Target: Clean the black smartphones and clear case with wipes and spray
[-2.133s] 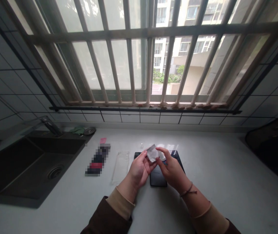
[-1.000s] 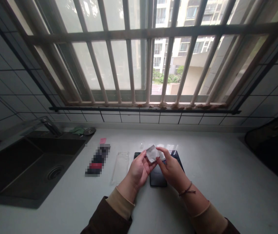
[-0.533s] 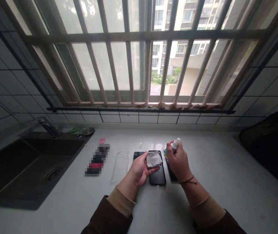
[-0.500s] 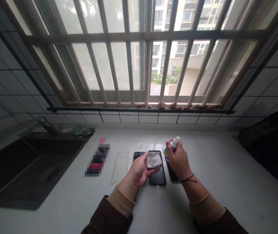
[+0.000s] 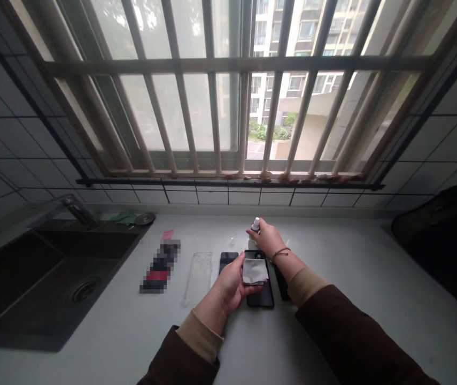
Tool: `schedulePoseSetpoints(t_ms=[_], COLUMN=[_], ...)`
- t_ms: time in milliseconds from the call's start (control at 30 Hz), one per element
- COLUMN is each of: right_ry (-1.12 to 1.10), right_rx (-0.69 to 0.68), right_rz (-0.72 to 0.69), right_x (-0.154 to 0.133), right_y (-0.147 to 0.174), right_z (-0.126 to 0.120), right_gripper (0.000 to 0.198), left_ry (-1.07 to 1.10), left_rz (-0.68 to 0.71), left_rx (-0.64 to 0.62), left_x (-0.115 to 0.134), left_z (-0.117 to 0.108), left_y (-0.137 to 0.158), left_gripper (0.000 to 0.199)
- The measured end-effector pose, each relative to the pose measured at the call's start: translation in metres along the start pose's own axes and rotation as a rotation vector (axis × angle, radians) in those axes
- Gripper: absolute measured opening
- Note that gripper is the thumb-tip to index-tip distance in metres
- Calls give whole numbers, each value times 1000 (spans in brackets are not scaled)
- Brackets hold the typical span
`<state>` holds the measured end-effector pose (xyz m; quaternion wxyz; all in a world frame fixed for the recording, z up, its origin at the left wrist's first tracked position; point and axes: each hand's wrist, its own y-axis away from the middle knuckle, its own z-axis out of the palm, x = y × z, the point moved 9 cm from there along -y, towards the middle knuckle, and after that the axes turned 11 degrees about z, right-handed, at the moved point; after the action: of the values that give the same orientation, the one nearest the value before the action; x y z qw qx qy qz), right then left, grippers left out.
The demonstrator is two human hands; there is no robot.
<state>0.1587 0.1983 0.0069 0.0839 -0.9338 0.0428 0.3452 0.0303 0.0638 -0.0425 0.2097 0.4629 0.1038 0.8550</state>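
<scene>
My left hand (image 5: 232, 280) holds a small grey cloth (image 5: 254, 271) just above a black phone (image 5: 261, 294) that lies on the white counter (image 5: 348, 289). My right hand (image 5: 265, 238) reaches past the phone's far end, its fingers closed around a small white-topped spray bottle (image 5: 255, 225) held upright. Whether the bottle touches the counter I cannot tell. A second dark phone (image 5: 280, 280) lies under my right forearm. Another dark slab (image 5: 227, 259) shows left of my left hand.
A clear phone case (image 5: 198, 277) lies left of the phones, then a blurred packet (image 5: 161, 265) and a pink scrap (image 5: 168, 234). A dark sink (image 5: 52, 272) with a tap (image 5: 78, 209) fills the left. A black bag (image 5: 444, 240) sits at the right. A barred window (image 5: 228, 91) is ahead.
My right hand left the cloth, picked up the spray bottle at the right of the phones and carried it left and farther away. My left hand lowered with the cloth.
</scene>
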Motion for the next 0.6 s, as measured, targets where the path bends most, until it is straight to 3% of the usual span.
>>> schedulePoseSetpoints(t_ms=[200, 333, 533, 600], right_ry=[59, 49, -6, -34], right_rx=[-36, -41, 24, 48], right_rz=[-16, -43, -68, -78], right_x=[-5, -4, 3, 4], right_y=[-2, -2, 8, 17], right_z=[14, 15, -6, -21], right_gripper=[20, 30, 67, 69], left_ry=[8, 27, 42, 41], left_rz=[0, 7, 29, 63], left_rx=[-25, -26, -8, 6], left_x=[0, 2, 7, 10], left_z=[0, 1, 1, 0], left_y=[0, 1, 0, 0], left_gripper=[49, 46, 42, 39])
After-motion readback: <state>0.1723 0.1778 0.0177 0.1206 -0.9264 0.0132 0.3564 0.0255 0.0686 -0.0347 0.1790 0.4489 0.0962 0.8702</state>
